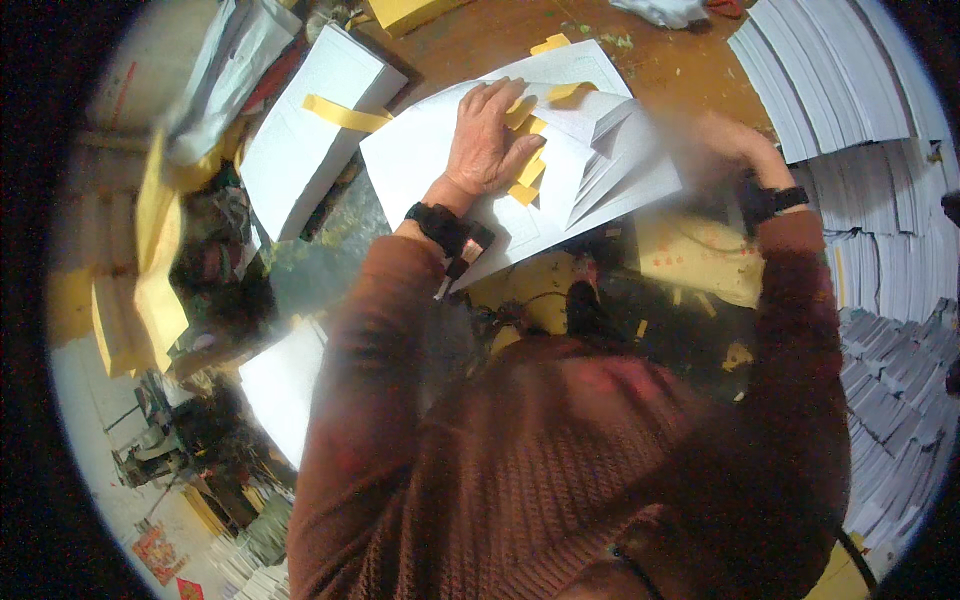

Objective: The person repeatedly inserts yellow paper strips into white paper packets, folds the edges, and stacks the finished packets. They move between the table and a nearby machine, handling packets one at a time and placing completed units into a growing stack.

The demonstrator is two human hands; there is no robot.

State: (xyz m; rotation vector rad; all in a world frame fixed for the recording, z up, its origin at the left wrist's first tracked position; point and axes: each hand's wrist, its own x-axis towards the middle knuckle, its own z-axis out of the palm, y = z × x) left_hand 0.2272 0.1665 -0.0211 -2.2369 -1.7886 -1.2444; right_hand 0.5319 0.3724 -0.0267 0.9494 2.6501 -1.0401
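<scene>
A stack of white sheets (420,135) lies on the brown table in front of me. My left hand (485,140) rests on it, thumb apart from the outstretched fingers, with a watch at the wrist. Several yellow paper strips (527,185) stick out beside and under that hand. To the right, the stack's sheets are bent up into fanned, folded layers (610,165). At the stack's right edge is my right hand (720,145), smeared by motion; its fingers cannot be made out, nor whether they touch the paper. A dark band circles that wrist.
Another thick white paper stack (310,130) with a yellow strip (345,113) round it lies at the left. Tall rows of piled paper (850,80) fill the right side. Yellow sheets (155,260) hang at the far left. Yellow scraps lie below the table edge.
</scene>
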